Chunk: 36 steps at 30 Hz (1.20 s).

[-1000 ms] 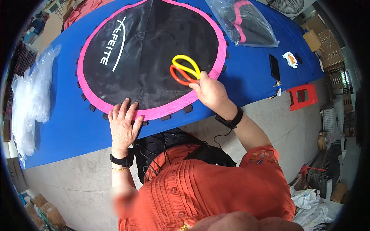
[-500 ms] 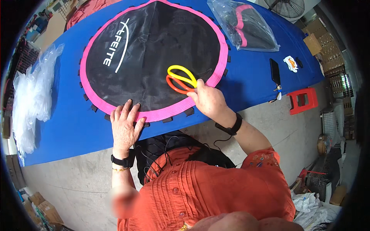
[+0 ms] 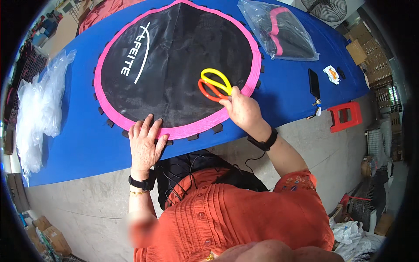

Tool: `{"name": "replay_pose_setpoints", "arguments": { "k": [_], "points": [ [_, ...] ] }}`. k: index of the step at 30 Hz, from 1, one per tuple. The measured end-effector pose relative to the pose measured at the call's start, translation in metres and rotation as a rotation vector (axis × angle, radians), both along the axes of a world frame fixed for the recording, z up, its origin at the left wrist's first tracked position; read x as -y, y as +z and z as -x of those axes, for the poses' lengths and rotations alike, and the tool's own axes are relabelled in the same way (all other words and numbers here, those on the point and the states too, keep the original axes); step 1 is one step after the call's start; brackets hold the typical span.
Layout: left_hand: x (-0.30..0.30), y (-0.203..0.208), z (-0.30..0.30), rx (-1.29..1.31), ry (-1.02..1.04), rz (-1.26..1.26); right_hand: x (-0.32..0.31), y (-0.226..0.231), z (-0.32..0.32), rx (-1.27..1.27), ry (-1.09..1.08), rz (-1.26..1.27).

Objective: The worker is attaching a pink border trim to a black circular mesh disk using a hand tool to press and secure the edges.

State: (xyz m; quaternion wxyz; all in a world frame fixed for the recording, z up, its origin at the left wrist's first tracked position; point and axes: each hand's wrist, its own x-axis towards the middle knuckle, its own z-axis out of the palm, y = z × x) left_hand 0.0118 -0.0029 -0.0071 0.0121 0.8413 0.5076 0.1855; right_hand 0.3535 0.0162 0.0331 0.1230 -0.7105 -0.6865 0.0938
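Note:
A round trampoline mat lies flat on the blue-covered table, black mesh with a pink border and black tabs along its edge. My left hand rests open on the near pink border, fingers spread. At the near right part of the mat, my right hand is closed on a pair of scissors. Their yellow and red handle loops point away from my hand, over the black mesh. The blades are hidden by my fingers.
Clear plastic bags lie at the table's left. A bagged black-and-pink piece is at the far right, with a black phone and a crumpled white wrapper nearer. A red stool stands beyond the table's right edge; a fan is behind.
My right hand has shifted slightly right and away from me with the scissors. My left hand stays on the mat's border. The whole view has moved a little.

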Motion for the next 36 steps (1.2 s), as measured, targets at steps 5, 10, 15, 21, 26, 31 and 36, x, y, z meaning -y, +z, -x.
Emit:
{"name": "replay_pose_setpoints", "arguments": {
  "k": [5,10,15,21,26,31,36],
  "points": [
    [0.0,0.0,-0.001,0.015,-0.004,-0.002,-0.005,-0.004,-0.003,-0.024,-0.003,-0.001],
    [0.001,0.001,-0.001,0.01,0.0,-0.014,0.004,0.003,0.007,0.0,0.033,0.009],
    [-0.001,0.0,-0.001,0.006,-0.005,-0.016,-0.013,-0.003,-0.002,-0.014,0.005,-0.053],
    [0.0,0.0,0.0,-0.002,-0.007,-0.018,0.004,0.004,0.006,0.009,0.049,0.036],
    [0.0,-0.001,0.0,-0.003,-0.004,-0.024,-0.017,-0.009,-0.006,0.018,0.014,-0.116],
    [0.0,0.0,0.0,0.007,-0.008,-0.02,-0.002,-0.007,0.003,0.021,0.047,-0.052],
    [0.0,0.003,-0.001,0.006,-0.012,-0.018,-0.015,-0.01,-0.004,0.027,0.037,-0.084]
  ]
}}
